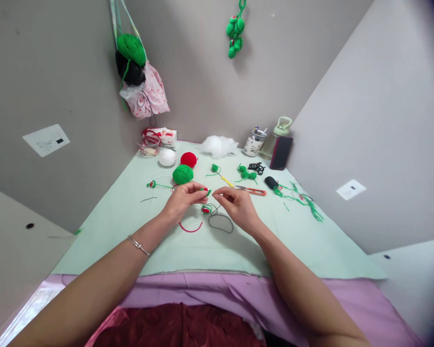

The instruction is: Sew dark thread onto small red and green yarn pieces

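Observation:
My left hand (190,196) pinches a small red and green crocheted piece (206,191) between thumb and fingertips. Close beside it, my right hand (234,205) is closed in a pinch; whatever lies between those fingertips is too small to make out. A dark thread (221,229) loops on the table just below the right hand. Under the gap between both hands lies another small green and red crocheted piece (206,209). A red yarn strand (191,231) curves below my left hand. Behind that hand sits a green yarn ball (182,174).
Further back are a red yarn ball (189,159), a white yarn ball (167,157) and white stuffing (218,146). Orange-handled thread snips (255,191) and a yellow crochet hook (227,181) lie to the right. A phone (281,153) leans on a bottle (274,140).

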Demonstrator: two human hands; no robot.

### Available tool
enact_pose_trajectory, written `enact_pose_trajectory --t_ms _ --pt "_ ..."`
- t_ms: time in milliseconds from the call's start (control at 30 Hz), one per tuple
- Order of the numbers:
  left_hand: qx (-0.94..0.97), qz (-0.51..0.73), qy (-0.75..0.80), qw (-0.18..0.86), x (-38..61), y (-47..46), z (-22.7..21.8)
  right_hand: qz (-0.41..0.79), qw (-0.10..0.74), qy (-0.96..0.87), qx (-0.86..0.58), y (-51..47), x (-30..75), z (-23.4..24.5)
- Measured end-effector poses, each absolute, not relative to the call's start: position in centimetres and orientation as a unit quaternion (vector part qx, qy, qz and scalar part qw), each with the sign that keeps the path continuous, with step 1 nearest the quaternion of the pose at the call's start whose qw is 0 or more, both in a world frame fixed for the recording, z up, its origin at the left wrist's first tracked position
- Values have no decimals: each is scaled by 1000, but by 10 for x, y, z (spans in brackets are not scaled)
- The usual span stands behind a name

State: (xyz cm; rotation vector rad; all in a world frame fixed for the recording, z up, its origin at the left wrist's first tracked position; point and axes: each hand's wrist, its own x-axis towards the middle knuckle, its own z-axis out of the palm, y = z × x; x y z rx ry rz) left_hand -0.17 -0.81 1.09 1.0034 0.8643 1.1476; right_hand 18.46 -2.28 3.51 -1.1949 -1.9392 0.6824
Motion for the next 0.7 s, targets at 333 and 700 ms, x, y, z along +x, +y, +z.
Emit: enact_pose_trajectory --t_ms 333,700 --pt "426 470 307 710 -5 -8 12 379 403 -711 -435 -17 188 36" --pt "451 501 313 669 1 -13 13 419 427 -676 -430 -16 183 32"
